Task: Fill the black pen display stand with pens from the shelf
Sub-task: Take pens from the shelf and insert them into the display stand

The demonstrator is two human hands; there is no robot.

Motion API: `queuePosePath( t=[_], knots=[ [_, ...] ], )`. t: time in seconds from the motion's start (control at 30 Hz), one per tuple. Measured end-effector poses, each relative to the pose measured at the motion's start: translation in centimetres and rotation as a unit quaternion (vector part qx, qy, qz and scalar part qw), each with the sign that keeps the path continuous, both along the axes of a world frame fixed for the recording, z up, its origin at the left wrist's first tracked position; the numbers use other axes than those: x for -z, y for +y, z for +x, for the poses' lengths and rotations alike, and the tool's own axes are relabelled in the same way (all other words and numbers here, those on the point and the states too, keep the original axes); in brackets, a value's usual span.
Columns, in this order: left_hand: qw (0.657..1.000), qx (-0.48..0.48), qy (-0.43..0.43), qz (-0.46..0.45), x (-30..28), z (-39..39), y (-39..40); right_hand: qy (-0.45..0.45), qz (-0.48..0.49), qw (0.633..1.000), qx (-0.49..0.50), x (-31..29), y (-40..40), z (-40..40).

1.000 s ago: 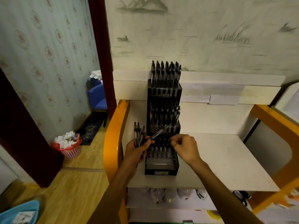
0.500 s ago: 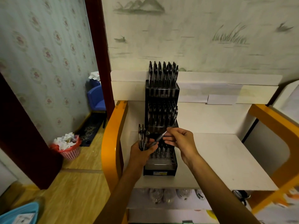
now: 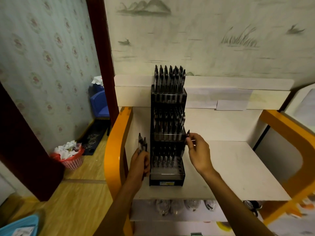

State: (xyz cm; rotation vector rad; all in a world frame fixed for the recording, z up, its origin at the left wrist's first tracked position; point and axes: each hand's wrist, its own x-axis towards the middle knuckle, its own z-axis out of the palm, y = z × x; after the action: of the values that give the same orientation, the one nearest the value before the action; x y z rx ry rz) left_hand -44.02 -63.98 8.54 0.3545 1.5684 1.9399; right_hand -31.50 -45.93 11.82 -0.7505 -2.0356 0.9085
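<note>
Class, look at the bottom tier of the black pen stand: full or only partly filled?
Partly filled. The bottom tier holds pens along its back, while its front rows sit bare.

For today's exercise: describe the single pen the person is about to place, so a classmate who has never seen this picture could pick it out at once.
Find the tall black pen display stand on the white shelf. At its right edge, level with the middle tier, the right hand pinches one pen upright. Unlike the pens slotted in the tiers or the bundle of pens gripped by the left hand, it is held singly, outside the stand.
</note>
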Motion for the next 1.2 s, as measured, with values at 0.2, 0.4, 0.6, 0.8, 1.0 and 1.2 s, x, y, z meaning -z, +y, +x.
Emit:
queuePosePath(
  t=[0.2,0.4,0.6,0.8,1.0,1.2],
  knots=[
    [1.000,0.015,-0.011,0.016,-0.4,0.1,-0.2,-0.017,0.029,0.999,0.010,1.2,-0.2,0.4],
    [1.000,0.018,0.009,0.012,-0.3,-0.1,-0.3,-0.016,0.053,0.998,0.030,1.7,-0.6,0.6],
    [1.000,0.019,-0.001,0.018,-0.3,-0.1,-0.3,-0.031,0.064,0.997,0.019,1.5,-0.6,0.6],
    [1.000,0.019,0.002,0.016,-0.1,-0.2,-0.2,-0.085,0.077,0.993,0.001,2.1,-0.7,0.2],
    [0.999,0.028,0.028,0.005,0.0,-0.2,-0.2,-0.175,0.075,0.982,-0.001,3.4,-0.4,-0.3],
    [0.998,0.059,0.001,0.020,0.3,-0.2,-0.7,-0.218,0.074,0.973,0.024,3.2,-0.4,-0.2]
  ],
)
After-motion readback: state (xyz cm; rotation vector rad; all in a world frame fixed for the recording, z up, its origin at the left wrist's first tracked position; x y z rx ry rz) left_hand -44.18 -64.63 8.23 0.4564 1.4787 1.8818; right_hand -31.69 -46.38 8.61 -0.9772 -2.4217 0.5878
